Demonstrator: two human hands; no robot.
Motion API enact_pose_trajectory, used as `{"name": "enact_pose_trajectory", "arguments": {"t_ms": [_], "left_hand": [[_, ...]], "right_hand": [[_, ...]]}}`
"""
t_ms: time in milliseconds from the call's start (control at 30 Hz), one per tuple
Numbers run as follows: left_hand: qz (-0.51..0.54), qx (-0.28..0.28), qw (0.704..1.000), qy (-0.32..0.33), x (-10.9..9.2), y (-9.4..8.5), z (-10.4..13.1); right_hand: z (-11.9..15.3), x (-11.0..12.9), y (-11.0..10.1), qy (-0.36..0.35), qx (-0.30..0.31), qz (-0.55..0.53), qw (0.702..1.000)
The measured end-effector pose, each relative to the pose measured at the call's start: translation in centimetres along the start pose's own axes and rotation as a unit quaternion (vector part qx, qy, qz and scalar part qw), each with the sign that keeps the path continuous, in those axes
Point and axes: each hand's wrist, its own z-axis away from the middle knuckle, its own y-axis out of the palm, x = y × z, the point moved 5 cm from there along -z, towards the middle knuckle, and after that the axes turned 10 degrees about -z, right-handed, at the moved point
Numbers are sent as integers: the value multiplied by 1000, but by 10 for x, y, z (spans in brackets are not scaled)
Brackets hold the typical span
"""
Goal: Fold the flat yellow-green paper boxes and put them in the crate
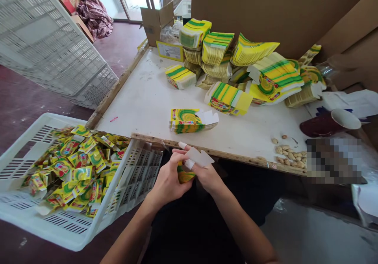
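Observation:
Near the table's front edge, my left hand (169, 179) is closed around a small yellow-green carton (184, 175) with white flaps. My right hand (206, 174) grips the same carton at its white flap end, and white wrapping shows on some fingertips. Much of the carton is hidden by the fingers. Just beyond my hands, a stack of flat yellow cartons (186, 121) lies on the white table (141, 98). Another bundle of flat cartons (227, 98) rests farther back.
At left, a white crate (109, 195) holds many small yellow packets. Bundles of flat cartons (218, 45) are piled at the back. Peanuts (291, 155) and a dark red mug (321, 124) are at right. Stacked grey crates (50, 39) stand back left.

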Motion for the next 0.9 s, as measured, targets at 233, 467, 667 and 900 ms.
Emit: {"name": "enact_pose_trajectory", "arguments": {"t_ms": [233, 467, 667, 900], "left_hand": [[45, 74, 993, -76, 16, 4, -5], [-66, -30, 994, -86, 22, -3, 0], [-55, 3, 993, -101, 25, -16, 7], [-19, 55, 994, -88, 24, -24, 2]], "right_hand": [[11, 5, 7, -119, 59, 237, 962], [8, 16, -7, -200, -19, 343, 918], [9, 8, -10, -140, 88, 436, 885], [9, 29, -17, -125, 140, 415, 890]]}}
